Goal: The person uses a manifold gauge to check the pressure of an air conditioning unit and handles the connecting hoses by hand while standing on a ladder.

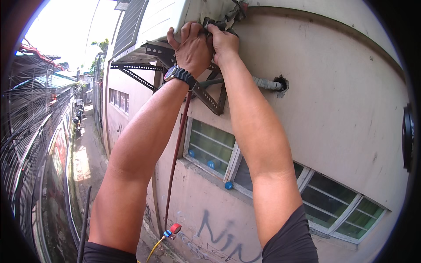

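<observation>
Step in hand, my read: two-handed work on the dark fitting, at the right hand's fingertips. Right hand pinches it; left hand is curled alongside, can't tell if it grips anything. Next move calls for a steady hold. Count: one AC unit above-left of the left hand; one dark red hose and one red gauge below it; three blue balls below the right hand.
</observation>
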`<state>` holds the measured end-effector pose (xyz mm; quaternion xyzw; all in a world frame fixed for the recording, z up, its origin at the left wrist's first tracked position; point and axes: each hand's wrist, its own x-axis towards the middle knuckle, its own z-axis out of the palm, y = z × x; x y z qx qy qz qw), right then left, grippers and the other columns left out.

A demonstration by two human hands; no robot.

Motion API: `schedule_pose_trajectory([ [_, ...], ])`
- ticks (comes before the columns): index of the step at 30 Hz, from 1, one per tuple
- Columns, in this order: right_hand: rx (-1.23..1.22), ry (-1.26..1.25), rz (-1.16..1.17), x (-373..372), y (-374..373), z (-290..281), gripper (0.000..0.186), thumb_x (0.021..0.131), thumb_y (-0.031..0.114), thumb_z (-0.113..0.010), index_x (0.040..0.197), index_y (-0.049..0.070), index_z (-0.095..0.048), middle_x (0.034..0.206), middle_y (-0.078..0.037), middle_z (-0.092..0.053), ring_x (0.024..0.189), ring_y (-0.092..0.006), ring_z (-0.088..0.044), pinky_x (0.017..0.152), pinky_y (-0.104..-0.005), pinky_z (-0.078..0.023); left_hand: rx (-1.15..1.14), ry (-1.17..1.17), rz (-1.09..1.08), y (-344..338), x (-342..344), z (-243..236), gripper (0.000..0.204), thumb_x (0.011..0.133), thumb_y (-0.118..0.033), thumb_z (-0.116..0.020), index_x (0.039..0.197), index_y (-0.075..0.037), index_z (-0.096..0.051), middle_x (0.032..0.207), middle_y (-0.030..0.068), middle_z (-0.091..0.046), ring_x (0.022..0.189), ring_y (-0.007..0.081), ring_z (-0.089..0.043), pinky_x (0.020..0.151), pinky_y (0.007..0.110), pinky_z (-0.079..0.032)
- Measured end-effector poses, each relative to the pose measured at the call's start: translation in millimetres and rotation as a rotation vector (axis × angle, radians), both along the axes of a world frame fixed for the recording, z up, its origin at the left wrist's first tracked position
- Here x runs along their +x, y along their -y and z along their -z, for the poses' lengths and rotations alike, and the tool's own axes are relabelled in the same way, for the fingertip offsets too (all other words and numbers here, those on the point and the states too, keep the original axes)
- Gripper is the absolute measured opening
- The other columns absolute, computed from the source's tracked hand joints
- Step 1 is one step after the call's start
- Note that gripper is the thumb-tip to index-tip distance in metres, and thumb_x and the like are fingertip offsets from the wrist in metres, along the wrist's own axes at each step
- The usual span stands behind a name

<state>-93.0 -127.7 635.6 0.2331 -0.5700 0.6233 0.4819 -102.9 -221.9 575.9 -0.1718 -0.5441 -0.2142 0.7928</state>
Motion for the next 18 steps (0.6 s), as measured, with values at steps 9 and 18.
schedule_pose_trajectory([
  [9, -0.003, -0.090, 0.129, 2, 11, 5, 0.032, 0.086, 0.033, -0.079, 0.085, 0.003, -0.067, 0.071, -0.005, -0.064, 0.064, -0.0177, -0.062, 0.055, -0.0370, -0.049, -0.012, -0.014, 0.054, 1, -3, 0, 0.027, 0.095, -0.030, -0.061, 0.110, -0.011, -0.074, 0.134, -0.0001, -0.052, 0.143, 0.0209, -0.032, 0.116, 0.065, -0.008],
  [18, -0.030, -0.085, 0.156, -8, 11, 0, 0.035, 0.088, 0.032, -0.076, 0.091, -0.002, -0.072, 0.081, -0.007, -0.067, 0.071, -0.0187, -0.063, 0.062, -0.0392, -0.053, -0.008, -0.007, 0.005, 1, -2, 2, 0.028, 0.090, -0.029, -0.064, 0.110, -0.011, -0.073, 0.135, 0.0013, -0.051, 0.144, 0.0211, -0.032, 0.116, 0.065, -0.008],
])
